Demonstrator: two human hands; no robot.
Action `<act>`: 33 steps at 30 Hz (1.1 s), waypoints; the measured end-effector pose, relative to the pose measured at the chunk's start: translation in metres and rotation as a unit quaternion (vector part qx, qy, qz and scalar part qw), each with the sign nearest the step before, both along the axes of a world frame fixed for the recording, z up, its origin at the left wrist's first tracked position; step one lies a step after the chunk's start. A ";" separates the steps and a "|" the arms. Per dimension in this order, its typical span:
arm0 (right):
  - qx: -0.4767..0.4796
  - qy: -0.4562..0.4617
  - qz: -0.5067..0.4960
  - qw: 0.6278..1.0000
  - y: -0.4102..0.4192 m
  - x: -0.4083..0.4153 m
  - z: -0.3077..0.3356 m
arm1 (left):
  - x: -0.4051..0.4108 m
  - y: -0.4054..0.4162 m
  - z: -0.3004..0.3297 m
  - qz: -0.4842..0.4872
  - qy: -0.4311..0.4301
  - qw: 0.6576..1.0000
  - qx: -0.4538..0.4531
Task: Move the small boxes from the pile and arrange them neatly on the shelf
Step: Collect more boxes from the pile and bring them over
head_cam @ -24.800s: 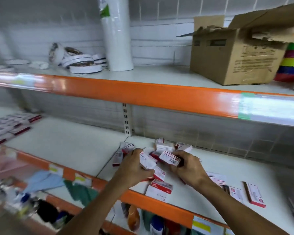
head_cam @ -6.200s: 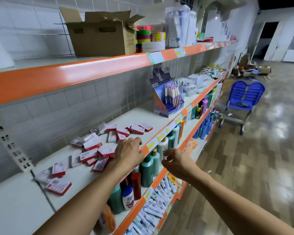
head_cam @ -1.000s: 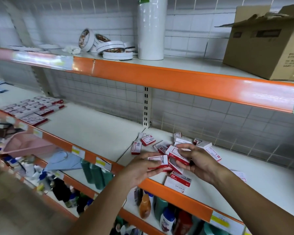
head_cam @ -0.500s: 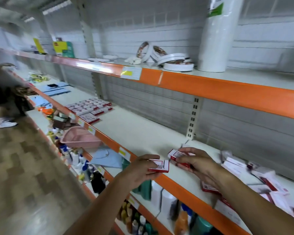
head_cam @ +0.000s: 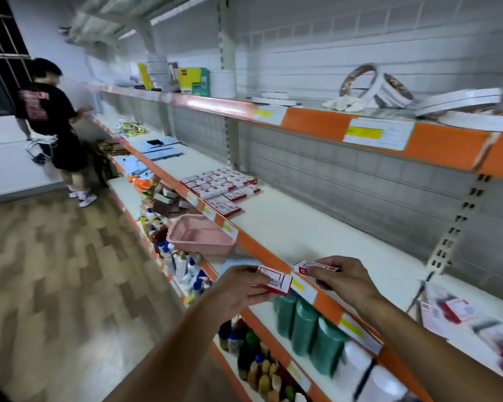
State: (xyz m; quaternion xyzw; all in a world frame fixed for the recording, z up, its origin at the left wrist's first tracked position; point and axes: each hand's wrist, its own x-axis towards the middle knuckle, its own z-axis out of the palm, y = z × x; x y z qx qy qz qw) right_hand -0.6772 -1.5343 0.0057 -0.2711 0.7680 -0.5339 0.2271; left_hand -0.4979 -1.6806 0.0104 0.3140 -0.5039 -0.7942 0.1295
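Left hand [head_cam: 238,288] grips a small red-and-white box [head_cam: 275,281], fingers curled under it and thumb on top — held out in front of the orange shelf edge [head_cam: 325,304], over the aisle side. Right hand [head_cam: 341,278] pinches a second small box [head_cam: 310,266] by its end, above the front strip of the white middle shelf [head_cam: 296,227]. The two boxes sit near each other, not touching.

Arranged boxes [head_cam: 219,188] lie in tidy flat rows further left along the same shelf, close to its front edge, well apart from both hands. The loose pile [head_cam: 453,311] sits at far right on the shelf, blurred; boxes there lie at mixed angles.

Below the middle shelf: a pink basket [head_cam: 201,235] on the lower shelf, green bottles [head_cam: 304,326] standing in a row under the hands, assorted smaller bottles lower still.

Upper shelf carries white tape rolls [head_cam: 389,91] — some leaning, some flat — and a green-yellow carton [head_cam: 193,81] further off. Price labels [head_cam: 378,134] are stuck on its orange edge.

Another person in a black shirt [head_cam: 48,111] stands at the far end of the aisle, facing the shelving. Wood-pattern floor [head_cam: 55,271].
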 end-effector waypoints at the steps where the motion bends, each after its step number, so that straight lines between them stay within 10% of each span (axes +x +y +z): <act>1: -0.002 0.009 0.002 1.000 -0.010 0.004 0.000 | 0.004 -0.008 0.000 0.002 0.000 1.000 -0.003; 33: 0.006 -0.003 -0.015 1.000 -0.318 -0.121 -0.023 | -0.117 -0.332 0.012 0.000 -0.013 1.000 0.001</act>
